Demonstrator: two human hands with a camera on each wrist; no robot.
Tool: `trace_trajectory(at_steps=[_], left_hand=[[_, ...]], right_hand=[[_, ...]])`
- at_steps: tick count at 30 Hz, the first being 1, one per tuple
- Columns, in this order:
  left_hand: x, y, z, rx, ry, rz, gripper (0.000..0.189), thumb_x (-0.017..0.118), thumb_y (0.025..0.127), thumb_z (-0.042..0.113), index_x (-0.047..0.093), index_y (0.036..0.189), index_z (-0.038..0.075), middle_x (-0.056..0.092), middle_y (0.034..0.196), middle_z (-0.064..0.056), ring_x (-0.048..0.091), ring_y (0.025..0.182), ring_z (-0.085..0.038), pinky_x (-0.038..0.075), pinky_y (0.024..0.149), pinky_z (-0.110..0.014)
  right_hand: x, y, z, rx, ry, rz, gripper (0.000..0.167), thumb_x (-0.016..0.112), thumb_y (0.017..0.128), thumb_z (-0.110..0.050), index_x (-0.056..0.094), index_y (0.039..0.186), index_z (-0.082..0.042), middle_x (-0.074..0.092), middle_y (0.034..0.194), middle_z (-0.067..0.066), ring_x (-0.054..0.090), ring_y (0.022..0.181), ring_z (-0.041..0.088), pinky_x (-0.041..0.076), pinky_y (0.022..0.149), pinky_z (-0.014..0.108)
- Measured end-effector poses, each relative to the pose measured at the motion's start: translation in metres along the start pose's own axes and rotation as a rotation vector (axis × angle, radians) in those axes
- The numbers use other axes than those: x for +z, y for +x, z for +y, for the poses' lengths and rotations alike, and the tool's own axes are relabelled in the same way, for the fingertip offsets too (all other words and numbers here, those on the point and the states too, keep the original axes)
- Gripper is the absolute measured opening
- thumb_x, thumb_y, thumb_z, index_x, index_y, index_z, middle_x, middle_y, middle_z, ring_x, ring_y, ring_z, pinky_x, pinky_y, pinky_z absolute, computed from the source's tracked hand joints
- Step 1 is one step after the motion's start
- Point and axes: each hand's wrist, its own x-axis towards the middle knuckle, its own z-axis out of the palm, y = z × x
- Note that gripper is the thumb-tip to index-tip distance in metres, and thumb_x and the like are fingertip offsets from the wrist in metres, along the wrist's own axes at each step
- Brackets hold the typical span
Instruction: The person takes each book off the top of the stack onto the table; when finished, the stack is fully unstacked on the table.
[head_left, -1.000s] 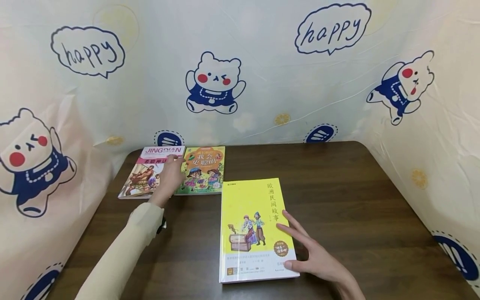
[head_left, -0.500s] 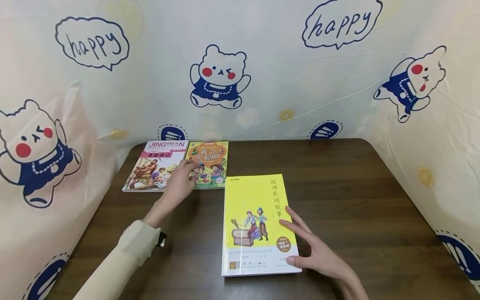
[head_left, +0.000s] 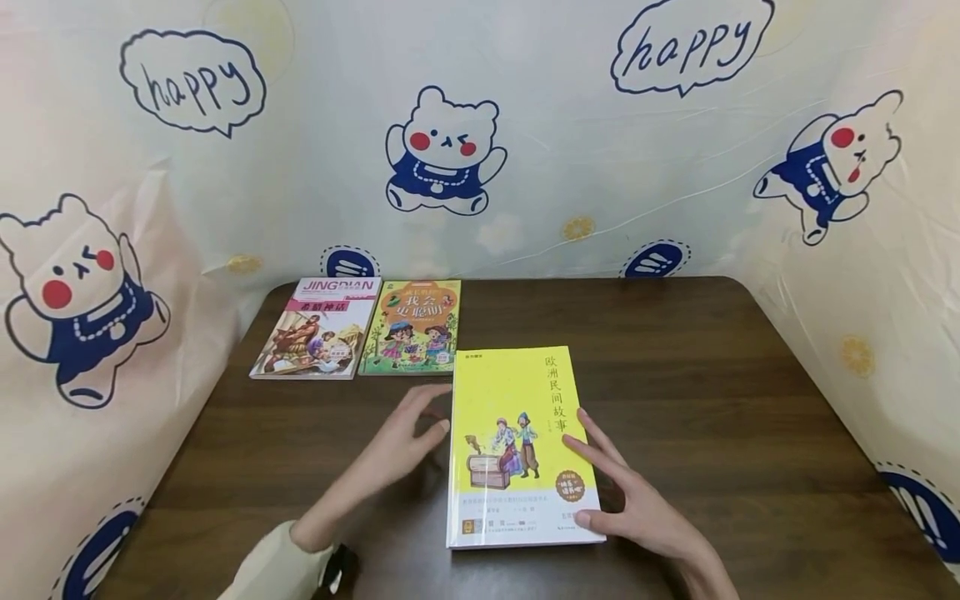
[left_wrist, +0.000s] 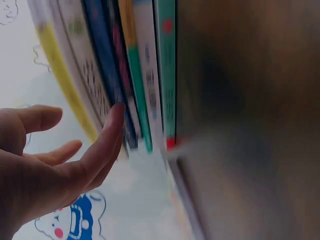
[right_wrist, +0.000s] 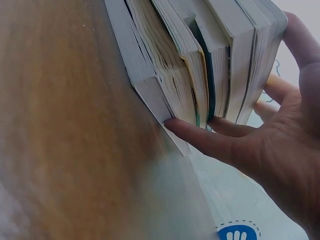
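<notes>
A stack of several books (left_wrist: 110,65) stands on the table, spines to the left and page edges (right_wrist: 240,65) to the right. Its top book (head_left: 495,387) has a yellow cover with a drawn chest and two figures. My left hand (head_left: 405,442) is at the stack's left side, fingers spread and thumb apart, fingertips close to the spines. On the other side, my right hand (head_left: 641,508) touches the stack, thumb at the cover's lower right corner and fingers extended along the page edges. In the right wrist view, one fingertip reaches the lowest book.
Flat at the table's back left lie a pink-and-white book (head_left: 315,329) and a green-and-orange book (head_left: 412,333), side by side. Brown wooden tabletop (head_left: 675,358) extends to the right. A printed cloth (head_left: 525,125) with bears surrounds the table.
My left hand has left the two books at the back left and come back to the left side of the stack. My right hand stays at the stack; the head view has shifted slightly.
</notes>
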Motion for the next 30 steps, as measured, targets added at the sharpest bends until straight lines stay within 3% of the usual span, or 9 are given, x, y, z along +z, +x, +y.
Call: trace_trajectory(at_steps=[2, 6, 8, 10, 16, 21, 26, 30], left_hand=[[0.008, -0.011, 0.004, -0.053, -0.053, -0.001, 0.052, 0.062, 0.093, 0.006, 0.046, 0.142, 0.01, 0.046, 0.138, -0.01, 0.059, 0.108, -0.027, 0.048, 0.091, -0.046], [0.019, -0.031, 0.007, -0.16, -0.137, 0.005, 0.056, 0.062, 0.095, 0.015, 0.04, 0.147, 0.014, 0.042, 0.143, -0.008, 0.057, 0.114, -0.027, 0.048, 0.092, -0.046], [0.023, -0.039, 0.008, -0.179, -0.172, -0.002, 0.059, 0.062, 0.095, 0.018, 0.038, 0.148, 0.014, 0.038, 0.146, -0.008, 0.054, 0.116, -0.03, 0.049, 0.09, -0.047], [0.026, -0.045, 0.009, -0.183, -0.169, -0.013, 0.063, 0.063, 0.094, 0.022, 0.035, 0.15, 0.016, 0.035, 0.149, -0.008, 0.051, 0.119, -0.031, 0.048, 0.09, -0.05], [0.034, -0.056, 0.015, -0.144, -0.146, -0.035, 0.071, 0.065, 0.093, 0.026, 0.027, 0.153, 0.022, 0.023, 0.157, -0.003, 0.036, 0.135, -0.03, 0.037, 0.1, -0.058], [0.035, -0.06, 0.02, -0.135, -0.155, -0.055, 0.075, 0.068, 0.09, 0.016, 0.027, 0.153, 0.027, 0.018, 0.159, 0.004, 0.027, 0.141, -0.028, 0.031, 0.105, -0.058], [0.035, -0.062, 0.022, -0.147, -0.145, -0.068, 0.074, 0.068, 0.09, 0.019, 0.03, 0.152, 0.027, 0.017, 0.16, 0.003, 0.021, 0.143, -0.031, 0.028, 0.105, -0.062], [0.036, -0.065, 0.02, -0.158, -0.168, -0.092, 0.073, 0.067, 0.091, 0.023, 0.028, 0.152, 0.025, 0.015, 0.16, -0.001, 0.023, 0.142, -0.036, 0.039, 0.099, -0.057]], right_hand=[[0.001, 0.0, 0.0, -0.012, -0.01, 0.003, 0.077, 0.075, 0.082, -0.022, 0.037, 0.149, -0.03, 0.0, 0.161, -0.011, 0.011, 0.141, 0.025, 0.034, 0.09, 0.063], [0.003, -0.002, -0.001, -0.026, -0.03, 0.004, 0.077, 0.074, 0.083, -0.021, 0.036, 0.15, -0.029, -0.001, 0.161, -0.011, 0.009, 0.14, 0.001, 0.032, 0.091, 0.067], [0.004, -0.002, -0.002, -0.02, -0.033, 0.009, 0.078, 0.074, 0.083, -0.021, 0.034, 0.15, -0.029, 0.0, 0.161, -0.011, 0.009, 0.138, -0.005, 0.033, 0.091, 0.065], [0.004, -0.003, -0.005, -0.008, -0.047, 0.021, 0.081, 0.075, 0.083, -0.021, 0.031, 0.152, -0.029, 0.001, 0.161, -0.011, 0.01, 0.138, -0.003, 0.035, 0.093, 0.061], [0.003, -0.004, -0.012, 0.087, -0.007, 0.048, 0.095, 0.077, 0.081, -0.023, 0.018, 0.154, -0.034, 0.001, 0.161, -0.013, 0.017, 0.135, -0.001, 0.048, 0.09, 0.03], [0.002, -0.003, -0.014, 0.12, 0.055, 0.033, 0.099, 0.078, 0.08, -0.02, 0.014, 0.154, -0.037, 0.001, 0.16, -0.014, 0.02, 0.132, -0.003, 0.049, 0.09, 0.028], [-0.003, -0.003, -0.008, 0.024, 0.116, -0.02, 0.098, 0.074, 0.083, -0.011, 0.012, 0.156, -0.03, -0.001, 0.161, -0.009, 0.021, 0.134, -0.005, 0.048, 0.093, 0.029], [-0.007, -0.005, -0.003, -0.06, 0.167, -0.077, 0.097, 0.071, 0.082, -0.002, 0.011, 0.156, -0.023, -0.002, 0.162, -0.005, 0.02, 0.139, -0.002, 0.045, 0.096, 0.03]])
